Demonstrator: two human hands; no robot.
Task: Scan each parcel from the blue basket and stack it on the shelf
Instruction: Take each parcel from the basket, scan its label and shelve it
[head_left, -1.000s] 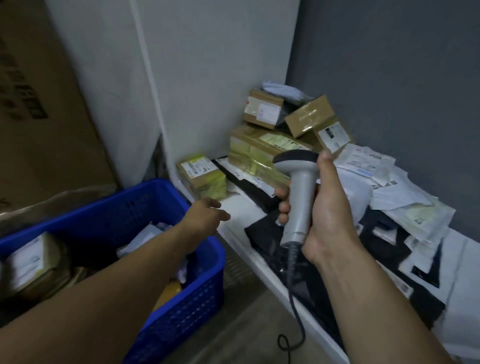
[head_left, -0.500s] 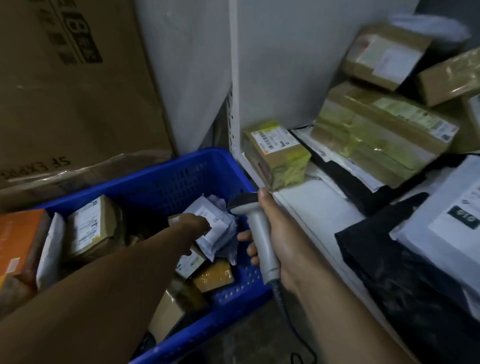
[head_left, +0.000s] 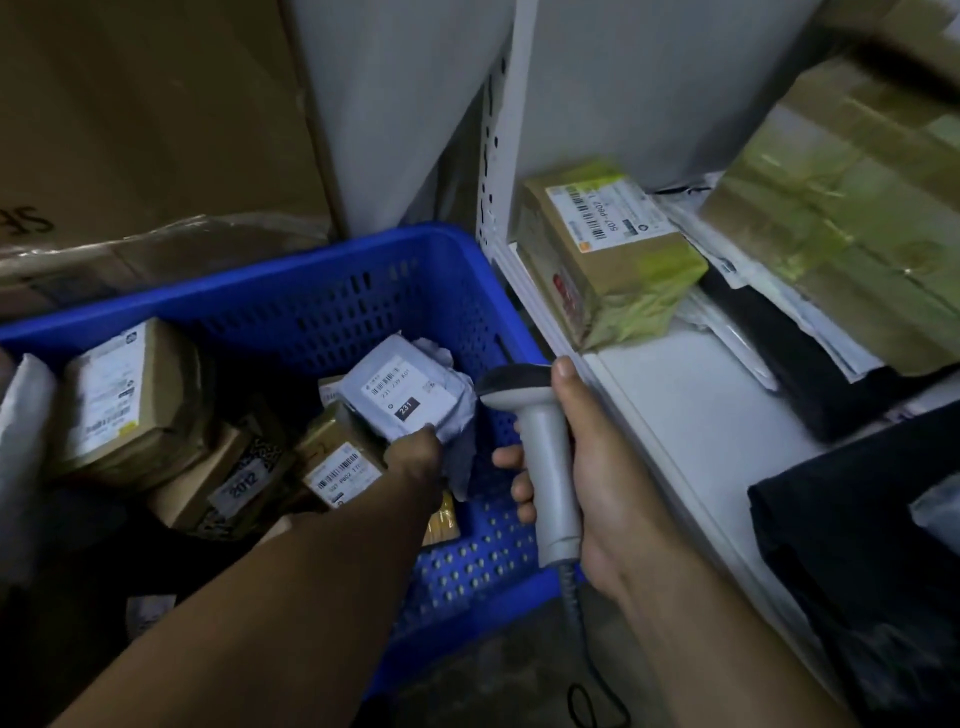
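Observation:
The blue basket (head_left: 332, 291) stands on the floor at the left, holding several parcels. My left hand (head_left: 415, 457) reaches into it and grips the lower edge of a grey poly-bag parcel (head_left: 405, 395) with a white label. A small taped box (head_left: 340, 467) lies just left of that hand. My right hand (head_left: 597, 478) holds the grey barcode scanner (head_left: 540, 447) upright over the basket's right corner, its head turned toward the grey parcel. The white shelf (head_left: 691, 415) is to the right, with a yellow-taped box (head_left: 602, 244) at its near left corner.
A large taped carton (head_left: 852, 208) and black and white mailer bags (head_left: 810, 364) fill the shelf's back and right. A big cardboard box (head_left: 145, 114) stands behind the basket. The scanner cable (head_left: 592, 691) hangs to the floor. A perforated shelf post (head_left: 493, 156) rises beside the basket.
My view has dropped toward the basket. My left hand went down into it and took hold of the grey parcel. My right hand brought the scanner down from over the shelf to the basket's corner.

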